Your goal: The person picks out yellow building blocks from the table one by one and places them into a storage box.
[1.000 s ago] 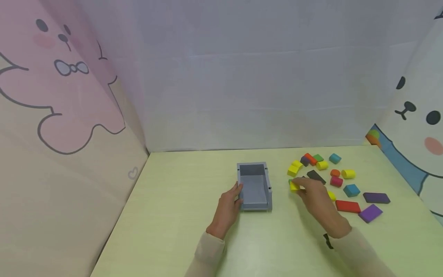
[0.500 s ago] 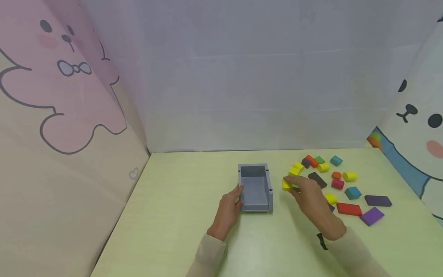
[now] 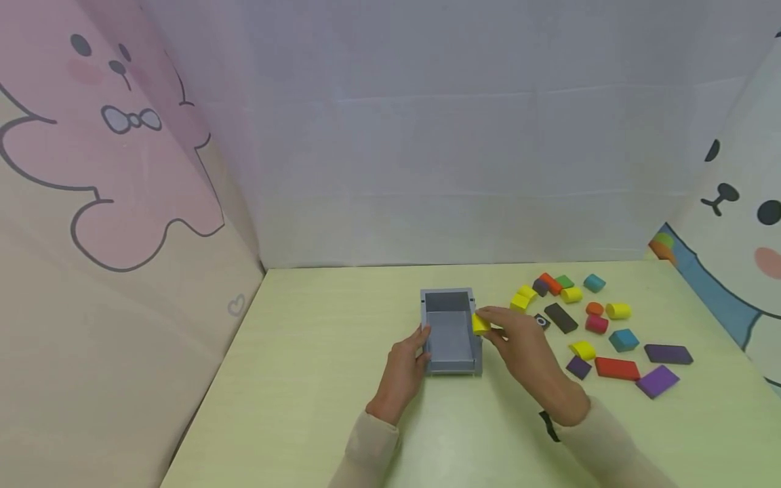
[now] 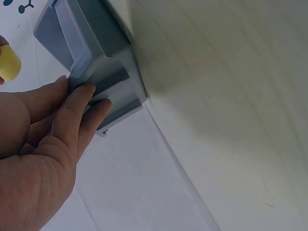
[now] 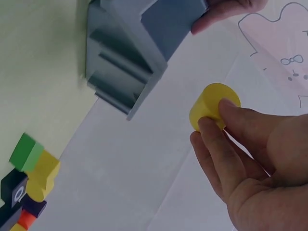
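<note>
A small grey open bin (image 3: 448,339) stands on the table in the head view. My left hand (image 3: 399,369) grips its left side wall, fingertips at the rim; the left wrist view shows those fingers (image 4: 72,113) against the outside of the bin (image 4: 96,53). My right hand (image 3: 525,349) pinches a yellow cylinder block (image 3: 481,324) between thumb and fingertips, over the bin's right rim. Seen from the right wrist, the yellow cylinder (image 5: 211,106) is apart from the bin (image 5: 139,43), and its round end shows.
Loose blocks lie on the right of the table: a red slab (image 3: 617,369), a purple slab (image 3: 657,381), a blue block (image 3: 624,340), a dark slab (image 3: 561,318), a yellow arch-like block (image 3: 582,350) and several others. A pale curtain (image 3: 396,169) hangs behind the table.
My right hand has carried the yellow cylinder left from beside the blocks to the bin's right rim. A dark block with a white ring has come into sight behind it. The left hand stays put.
</note>
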A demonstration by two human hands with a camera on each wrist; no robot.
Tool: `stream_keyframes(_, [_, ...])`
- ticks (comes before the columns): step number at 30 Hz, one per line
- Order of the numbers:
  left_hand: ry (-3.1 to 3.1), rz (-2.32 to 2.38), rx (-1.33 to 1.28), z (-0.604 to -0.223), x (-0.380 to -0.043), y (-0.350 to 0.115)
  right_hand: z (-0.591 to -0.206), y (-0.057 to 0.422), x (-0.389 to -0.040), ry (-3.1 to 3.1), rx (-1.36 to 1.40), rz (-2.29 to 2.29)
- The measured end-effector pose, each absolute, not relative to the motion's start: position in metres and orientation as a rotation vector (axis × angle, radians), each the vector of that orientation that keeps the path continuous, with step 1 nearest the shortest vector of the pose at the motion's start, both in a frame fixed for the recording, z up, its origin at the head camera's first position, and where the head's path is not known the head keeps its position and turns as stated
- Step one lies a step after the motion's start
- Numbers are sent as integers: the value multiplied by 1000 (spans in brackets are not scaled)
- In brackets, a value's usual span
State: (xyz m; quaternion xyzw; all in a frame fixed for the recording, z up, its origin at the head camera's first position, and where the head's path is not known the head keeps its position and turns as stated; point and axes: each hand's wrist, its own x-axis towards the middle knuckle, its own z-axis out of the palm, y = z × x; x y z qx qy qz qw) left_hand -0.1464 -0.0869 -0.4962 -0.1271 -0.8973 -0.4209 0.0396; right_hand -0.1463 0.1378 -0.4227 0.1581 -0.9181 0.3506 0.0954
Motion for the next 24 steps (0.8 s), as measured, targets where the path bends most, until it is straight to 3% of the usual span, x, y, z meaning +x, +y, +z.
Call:
stream_keyframes(14, [-2747, -1295, -401, -496, -146, -87, -438, 108, -148, -2648, 667, 1013])
stream_keyframes(24, [-2718, -1301, -417, -494, -145, -88, -445, 94, -149, -2728, 658, 1002])
